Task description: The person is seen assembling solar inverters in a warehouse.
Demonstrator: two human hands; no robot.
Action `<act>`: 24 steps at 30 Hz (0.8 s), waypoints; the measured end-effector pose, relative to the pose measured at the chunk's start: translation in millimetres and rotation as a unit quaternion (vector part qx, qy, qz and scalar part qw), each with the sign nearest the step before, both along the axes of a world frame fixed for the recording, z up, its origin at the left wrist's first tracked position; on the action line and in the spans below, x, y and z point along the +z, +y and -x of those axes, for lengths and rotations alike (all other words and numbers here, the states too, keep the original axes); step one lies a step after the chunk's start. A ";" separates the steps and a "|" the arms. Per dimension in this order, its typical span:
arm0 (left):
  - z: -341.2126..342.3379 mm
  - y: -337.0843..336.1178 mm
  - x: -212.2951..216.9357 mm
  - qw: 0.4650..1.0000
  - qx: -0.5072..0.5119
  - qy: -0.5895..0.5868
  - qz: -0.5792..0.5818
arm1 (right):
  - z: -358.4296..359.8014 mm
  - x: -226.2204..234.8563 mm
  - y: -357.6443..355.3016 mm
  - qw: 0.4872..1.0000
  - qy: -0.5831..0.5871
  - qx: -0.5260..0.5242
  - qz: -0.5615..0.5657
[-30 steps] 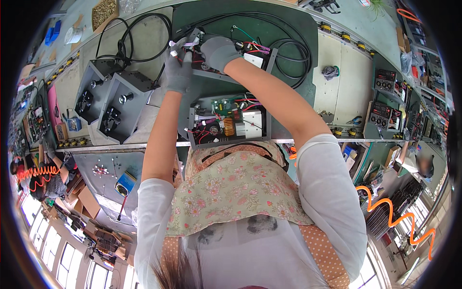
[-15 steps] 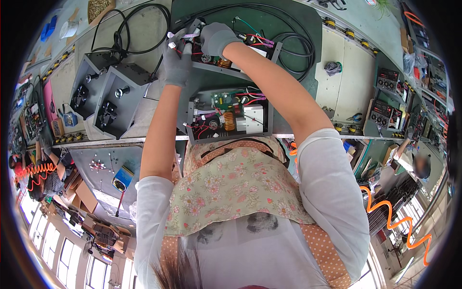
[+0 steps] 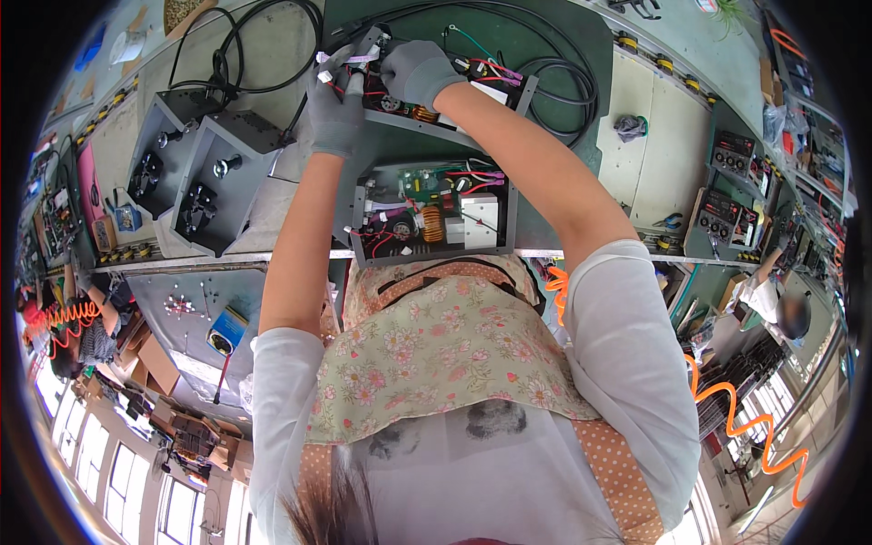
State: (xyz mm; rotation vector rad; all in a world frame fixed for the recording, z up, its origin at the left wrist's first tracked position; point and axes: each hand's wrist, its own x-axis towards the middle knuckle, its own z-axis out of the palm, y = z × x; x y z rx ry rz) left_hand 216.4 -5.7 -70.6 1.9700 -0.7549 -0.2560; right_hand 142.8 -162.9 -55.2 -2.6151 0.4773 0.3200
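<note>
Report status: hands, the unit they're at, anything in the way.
Left hand at left end of far chassis; right hand over its interior. Both grips unclear. Far chassis open, hands covering part. Second open chassis on near side.

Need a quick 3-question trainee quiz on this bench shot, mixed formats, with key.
1. True or false: the left hand and right hand are both at the nearer open chassis.
2. Fill in: inside the nearer open chassis, the copper-coloured coil sits to the ____ of the white block, as seen by the worker.
3. What lies in loops just right of the farther open chassis?

Key:
1. False; both are at the farther open chassis.
2. Left.
3. A black cable.
</note>
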 end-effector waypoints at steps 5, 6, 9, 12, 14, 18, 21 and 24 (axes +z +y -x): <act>-0.8 -1.2 -1.5 0.999 0.011 0.027 0.015 | -11.9 1.9 -3.2 0.999 0.013 -0.030 -0.030; -0.4 -1.9 -0.9 0.999 0.012 0.031 0.008 | -15.1 3.6 -4.6 0.997 0.043 -0.058 -0.038; -0.4 -1.5 3.3 1.000 0.006 0.001 -0.016 | -19.2 10.7 -6.1 0.991 0.085 -0.097 -0.045; -0.5 1.3 4.5 1.000 -0.001 -0.012 -0.024 | -14.6 19.5 0.4 0.992 0.093 -0.084 -0.010; -0.2 2.4 5.5 1.000 0.000 0.009 -0.016 | -6.8 22.0 7.8 0.994 0.089 -0.058 0.023; 2.3 3.7 6.6 0.999 -0.007 -0.011 0.038 | 1.2 21.4 14.1 0.989 0.085 -0.017 0.117; 1.3 -0.2 9.5 1.000 0.000 0.025 -0.003 | -3.7 1.8 -2.7 0.994 0.095 -0.055 -0.022; 2.4 -2.2 12.0 1.000 -0.001 0.026 0.001 | -8.0 -7.1 2.8 0.990 0.106 -0.093 0.000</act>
